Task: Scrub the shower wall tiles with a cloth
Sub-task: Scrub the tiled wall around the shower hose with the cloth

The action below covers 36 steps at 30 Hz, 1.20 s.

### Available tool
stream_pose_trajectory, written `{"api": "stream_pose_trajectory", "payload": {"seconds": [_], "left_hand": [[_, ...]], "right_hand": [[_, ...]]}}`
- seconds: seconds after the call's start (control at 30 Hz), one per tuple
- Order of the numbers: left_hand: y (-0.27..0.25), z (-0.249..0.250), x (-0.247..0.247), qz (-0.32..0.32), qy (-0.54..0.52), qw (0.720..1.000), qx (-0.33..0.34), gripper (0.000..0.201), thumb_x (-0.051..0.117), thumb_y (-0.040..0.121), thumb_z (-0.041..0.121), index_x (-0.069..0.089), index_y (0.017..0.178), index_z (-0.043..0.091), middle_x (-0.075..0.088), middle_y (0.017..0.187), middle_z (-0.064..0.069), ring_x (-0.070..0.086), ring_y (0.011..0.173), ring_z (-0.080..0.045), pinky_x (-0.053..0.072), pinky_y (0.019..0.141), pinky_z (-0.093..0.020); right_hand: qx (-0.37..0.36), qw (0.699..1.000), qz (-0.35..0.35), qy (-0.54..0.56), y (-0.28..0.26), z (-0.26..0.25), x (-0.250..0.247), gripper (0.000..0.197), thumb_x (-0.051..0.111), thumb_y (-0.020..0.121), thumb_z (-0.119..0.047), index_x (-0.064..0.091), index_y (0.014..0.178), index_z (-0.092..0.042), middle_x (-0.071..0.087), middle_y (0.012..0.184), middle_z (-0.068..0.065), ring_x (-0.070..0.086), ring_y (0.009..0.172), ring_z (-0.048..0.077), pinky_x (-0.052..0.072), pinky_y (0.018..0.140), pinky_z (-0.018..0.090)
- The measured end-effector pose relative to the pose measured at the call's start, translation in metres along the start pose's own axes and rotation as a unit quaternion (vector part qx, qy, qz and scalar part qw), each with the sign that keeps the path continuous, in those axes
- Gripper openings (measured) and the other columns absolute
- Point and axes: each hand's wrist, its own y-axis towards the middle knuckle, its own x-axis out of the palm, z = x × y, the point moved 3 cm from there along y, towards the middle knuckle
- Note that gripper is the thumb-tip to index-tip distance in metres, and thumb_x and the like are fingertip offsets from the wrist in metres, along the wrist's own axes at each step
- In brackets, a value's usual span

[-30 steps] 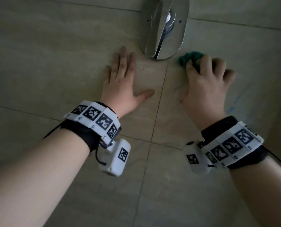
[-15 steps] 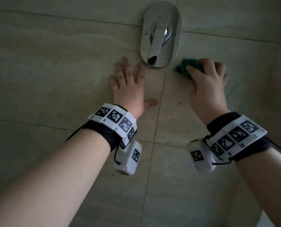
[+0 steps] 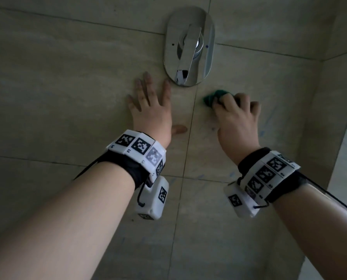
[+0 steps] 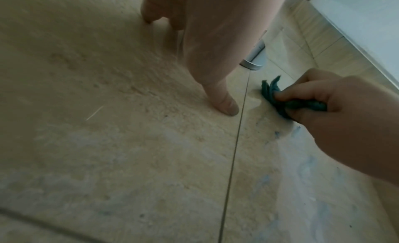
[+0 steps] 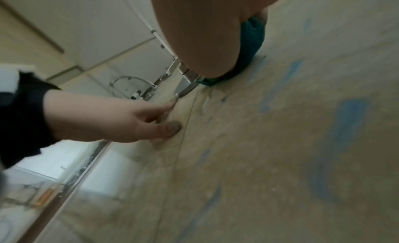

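A bunched green cloth (image 3: 214, 97) is pressed against the beige wall tiles (image 3: 67, 77), just below and right of the chrome shower valve. My right hand (image 3: 236, 116) grips the cloth with curled fingers; in the left wrist view the cloth (image 4: 273, 94) sticks out between thumb and fingers, and in the right wrist view the cloth (image 5: 250, 46) lies under the palm. My left hand (image 3: 151, 110) lies flat on the tile left of the vertical grout line, fingers spread, thumb (image 4: 224, 105) touching the tile. Blue smears (image 5: 345, 123) mark the tile below the cloth.
The chrome shower valve (image 3: 189, 47) with its lever juts from the wall above both hands. A side wall meets the tiled wall at a corner (image 3: 318, 118) on the right. A glass screen edge (image 5: 86, 161) and a chrome hose fitting (image 5: 134, 86) show in the right wrist view.
The right hand with the cloth has slid down and a little left from beside the valve to below it. The left hand has stayed flat on the tile.
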Motion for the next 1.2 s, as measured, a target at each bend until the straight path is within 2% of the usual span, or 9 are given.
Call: {"api": "stream_pose_trajectory", "payload": {"seconds": [0.13,0.23,0.4,0.5,0.63,0.77,0.93,1.03,1.2], "left_hand": [[-0.001,-0.002,-0.001,0.003,-0.004,1.0,0.003,0.116,0.053,0.077,0.072,-0.017,0.151,0.017,-0.023,0.153,-0.028,-0.013,0.143,-0.045,0.007,0.113,-0.062],[-0.001,-0.002,-0.002,0.001,0.001,1.0,0.004,0.117,0.053,0.076,0.072,-0.017,0.151,0.017,-0.023,0.153,-0.028,-0.013,0.143,-0.045,0.009,0.112,-0.063],[-0.002,0.001,-0.005,-0.015,0.013,1.0,-0.009,0.117,0.052,0.076,0.073,-0.018,0.15,0.016,-0.024,0.152,-0.028,-0.013,0.143,-0.045,0.011,0.112,-0.064],[-0.003,0.002,-0.007,-0.022,0.017,1.0,-0.014,0.116,0.052,0.076,0.073,-0.018,0.15,0.017,-0.024,0.152,-0.028,-0.013,0.143,-0.044,0.013,0.112,-0.063],[-0.002,0.004,-0.008,-0.028,0.021,0.999,-0.023,0.118,0.053,0.076,0.073,-0.02,0.15,0.016,-0.024,0.152,-0.027,-0.012,0.144,-0.044,0.016,0.112,-0.063],[-0.002,0.005,-0.01,-0.036,0.023,0.999,-0.03,0.117,0.052,0.077,0.072,-0.022,0.149,0.016,-0.025,0.152,-0.028,-0.013,0.143,-0.044,0.017,0.111,-0.064],[-0.002,0.008,-0.011,-0.047,0.014,0.998,-0.042,0.118,0.054,0.077,0.07,-0.022,0.149,0.016,-0.026,0.152,-0.027,-0.014,0.143,-0.044,0.017,0.11,-0.064],[-0.002,0.009,-0.01,-0.048,0.006,0.998,-0.041,0.117,0.055,0.078,0.068,-0.021,0.149,0.016,-0.027,0.151,-0.028,-0.015,0.143,-0.045,0.016,0.109,-0.065],[-0.003,0.007,-0.012,-0.05,-0.016,0.998,-0.037,0.118,0.059,0.077,0.065,-0.02,0.15,0.017,-0.028,0.151,-0.026,-0.018,0.143,-0.044,0.012,0.109,-0.067]], "right_hand": [[-0.118,0.992,0.024,-0.023,-0.028,-0.016,0.012,0.046,0.03,0.077,0.0,0.066,0.105,-0.001,0.045,0.109,0.008,0.038,0.099,0.033,0.031,0.079,0.046],[-0.178,0.982,0.015,-0.062,-0.027,-0.001,0.007,0.044,0.032,0.082,0.0,0.067,0.108,-0.003,0.058,0.109,0.011,0.042,0.101,0.034,0.032,0.08,0.047],[0.064,0.995,-0.046,-0.059,0.031,0.046,-0.015,0.054,0.044,0.079,0.005,0.052,0.131,-0.006,0.05,0.121,0.015,0.04,0.109,0.038,0.033,0.087,0.049],[0.127,0.99,-0.054,-0.034,0.039,0.05,-0.017,0.058,0.047,0.081,0.005,0.046,0.137,-0.01,0.043,0.128,0.014,0.036,0.113,0.038,0.03,0.092,0.049],[-0.042,0.998,-0.032,-0.015,-0.004,0.013,0.0,0.054,0.041,0.071,0.005,0.061,0.12,-0.004,0.058,0.11,0.014,0.041,0.1,0.035,0.038,0.079,0.046],[-0.2,0.976,-0.042,-0.077,-0.01,0.019,0.001,0.06,0.018,0.082,0.001,0.063,0.121,-0.009,0.061,0.111,0.007,0.044,0.101,0.032,0.034,0.078,0.044],[0.096,0.99,-0.079,-0.064,0.041,0.062,-0.021,0.064,0.042,0.079,0.004,0.042,0.141,-0.013,0.046,0.131,0.012,0.037,0.116,0.037,0.031,0.093,0.05],[0.165,0.983,-0.076,-0.04,0.032,0.057,-0.019,0.064,0.046,0.081,0.003,0.04,0.142,-0.013,0.041,0.132,0.013,0.034,0.116,0.037,0.029,0.095,0.052],[-0.084,0.995,-0.035,-0.051,-0.036,0.005,0.007,0.051,0.027,0.081,-0.001,0.063,0.117,-0.003,0.06,0.113,0.014,0.042,0.1,0.034,0.039,0.079,0.047]]}}
